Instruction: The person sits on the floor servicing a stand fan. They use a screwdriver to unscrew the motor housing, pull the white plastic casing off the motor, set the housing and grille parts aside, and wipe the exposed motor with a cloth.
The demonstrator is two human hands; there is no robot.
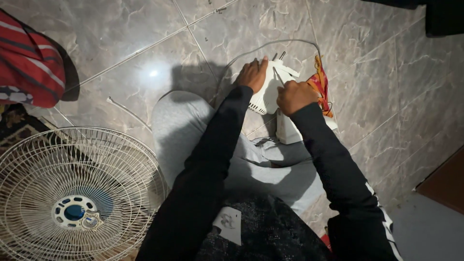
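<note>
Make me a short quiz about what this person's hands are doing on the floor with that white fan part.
1. True or false: the left hand rests flat on the white fan housing.
2. Which thing lies apart from both hands? A) the wire fan grille B) the white cord C) the fan housing
3. Fill in: the right hand is closed in a ____ over the housing.

Key:
1. True; its fingers spread over the housing's top.
2. A; the grille lies on the tiled floor beside the person's left knee.
3. Fist; whether it grips a tool cannot be told.
</note>
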